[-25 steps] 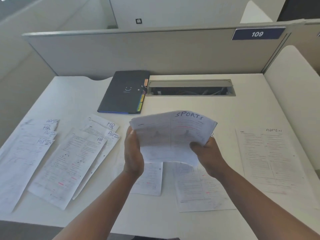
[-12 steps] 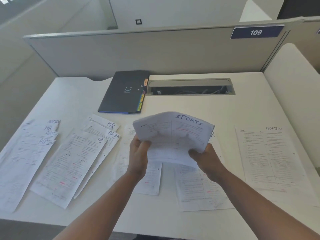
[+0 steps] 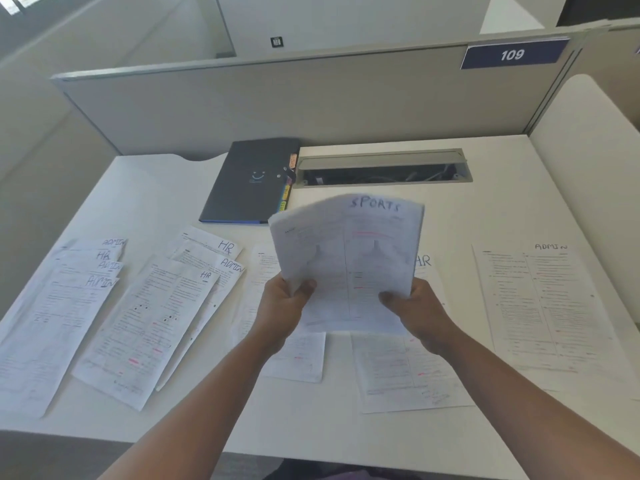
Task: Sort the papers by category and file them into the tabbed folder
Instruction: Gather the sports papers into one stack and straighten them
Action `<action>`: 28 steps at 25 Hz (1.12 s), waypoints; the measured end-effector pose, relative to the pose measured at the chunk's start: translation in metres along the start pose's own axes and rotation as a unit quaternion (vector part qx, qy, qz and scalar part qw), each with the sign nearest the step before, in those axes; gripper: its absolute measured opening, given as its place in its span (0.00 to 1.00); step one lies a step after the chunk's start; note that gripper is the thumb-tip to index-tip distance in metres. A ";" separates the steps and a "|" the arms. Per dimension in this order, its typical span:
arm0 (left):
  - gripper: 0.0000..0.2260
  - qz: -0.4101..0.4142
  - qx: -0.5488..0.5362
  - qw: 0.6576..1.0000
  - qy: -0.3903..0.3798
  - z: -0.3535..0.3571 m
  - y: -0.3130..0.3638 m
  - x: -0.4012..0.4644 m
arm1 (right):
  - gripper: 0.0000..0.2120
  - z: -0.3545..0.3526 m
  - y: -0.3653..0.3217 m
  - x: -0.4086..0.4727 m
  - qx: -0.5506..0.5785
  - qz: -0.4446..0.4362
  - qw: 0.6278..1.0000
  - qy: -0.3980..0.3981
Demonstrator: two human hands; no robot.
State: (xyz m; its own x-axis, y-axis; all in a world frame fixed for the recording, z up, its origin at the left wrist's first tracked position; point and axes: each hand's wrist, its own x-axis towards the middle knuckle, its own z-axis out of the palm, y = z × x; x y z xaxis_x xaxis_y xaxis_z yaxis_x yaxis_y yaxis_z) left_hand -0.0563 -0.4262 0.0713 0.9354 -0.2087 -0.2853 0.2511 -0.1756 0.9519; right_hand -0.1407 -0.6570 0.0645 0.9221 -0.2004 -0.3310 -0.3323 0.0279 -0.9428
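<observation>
Both hands hold up a small stack of printed sheets (image 3: pixel 349 258) headed SPORTS above the desk's middle. My left hand (image 3: pixel 282 306) grips its lower left corner and my right hand (image 3: pixel 417 311) grips its lower right corner. The dark tabbed folder (image 3: pixel 251 181) lies closed at the back, coloured tabs along its right edge. Papers marked ADMIN and HR (image 3: pixel 86 271) fan out at the left, and more HR and ADMIN sheets (image 3: pixel 173 306) overlap beside them. One ADMIN sheet (image 3: pixel 547 299) lies at the right. Two further sheets (image 3: pixel 408 372) lie under the held stack, partly hidden.
An open cable tray (image 3: pixel 384 168) is sunk into the white desk (image 3: pixel 346 431) behind the papers. Grey partition walls (image 3: pixel 277 102) close off the back and right, with a sign reading 109 (image 3: pixel 512 55).
The SPORTS stack has been raised more upright and squared up between my hands. My left hand's grip has shifted from the side to the lower left corner.
</observation>
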 end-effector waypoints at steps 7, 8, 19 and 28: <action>0.12 -0.105 -0.271 0.956 0.029 -0.008 0.006 -0.001 | 0.10 -0.022 -0.003 -0.005 0.181 0.013 0.983 0.037; 0.13 -0.117 -0.294 0.948 0.029 -0.005 0.006 -0.002 | 0.10 -0.016 0.001 -0.008 0.224 0.041 0.973 0.027; 0.30 -0.082 -0.223 0.958 0.160 -0.011 0.011 0.005 | 0.14 -0.014 0.002 -0.015 0.127 -0.021 0.990 0.050; 0.07 0.113 -0.002 0.992 0.056 -0.057 0.014 0.005 | 0.13 -0.030 -0.010 -0.019 -0.007 -0.045 0.999 0.017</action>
State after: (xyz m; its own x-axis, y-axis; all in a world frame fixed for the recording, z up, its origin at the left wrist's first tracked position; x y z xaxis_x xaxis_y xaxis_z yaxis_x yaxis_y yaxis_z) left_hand -0.0343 -0.3744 0.0894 0.9897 -0.1337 -0.0504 0.0326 -0.1325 0.9906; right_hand -0.1606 -0.6830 0.0814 0.9416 -0.2339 -0.2424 -0.2507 -0.0057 -0.9681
